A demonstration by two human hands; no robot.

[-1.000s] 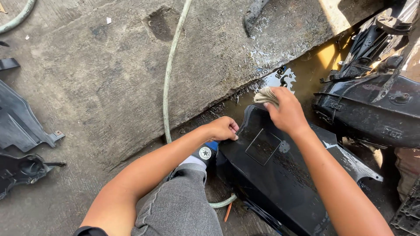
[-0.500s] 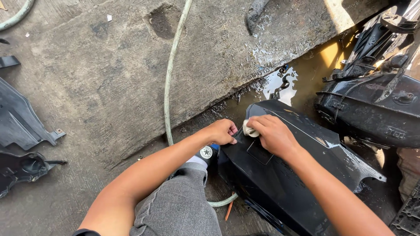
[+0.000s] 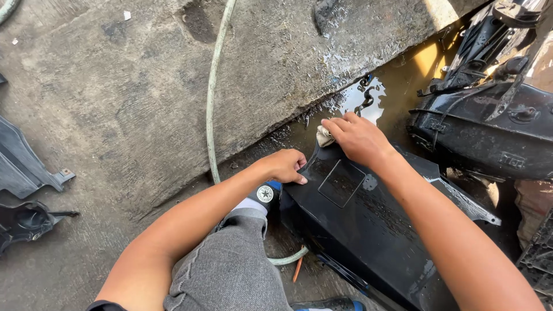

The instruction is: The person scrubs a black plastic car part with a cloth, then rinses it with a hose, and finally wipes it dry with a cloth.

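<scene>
Hard daylight falls from the upper right, washing the concrete floor (image 3: pixel 115 103) pale and burning out a strip at the top edge. The puddle (image 3: pixel 368 98) mirrors bright sky, and the wet black panel (image 3: pixel 368 230) carries speckled glints. Focus is sharp throughout; the edges bow slightly with wide-angle distortion.

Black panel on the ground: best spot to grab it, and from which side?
Probably the near upper edge of the black panel, from the person's left, where the left hand already pinches it. The panel leans tilted with that thin rim raised and exposed. The right hand presses a cloth on the top end; the broad face looks wet and offers fingers no purchase.
</scene>
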